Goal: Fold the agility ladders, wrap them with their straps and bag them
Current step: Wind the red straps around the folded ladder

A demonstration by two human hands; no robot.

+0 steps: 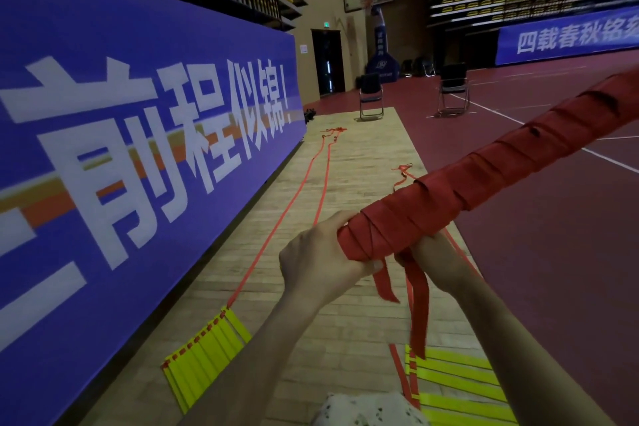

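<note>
A long bundle wrapped in red strap (484, 169) slants from the middle up to the right edge. My left hand (321, 256) grips its near end from the left. My right hand (435, 259) holds it from underneath, with loose red strap ends (418, 304) hanging down between the hands. On the wooden floor lies a stack of yellow rungs (207, 353) at lower left, its two red straps (287, 218) running away along the floor. More yellow rungs (460, 384) lie at lower right.
A tall blue banner wall (121, 149) runs along the left. Two folding chairs (371, 95) (453, 86) stand farther down the hall, with a basketball hoop stand (380, 52) behind them. Red court floor (553, 252) spreads to the right.
</note>
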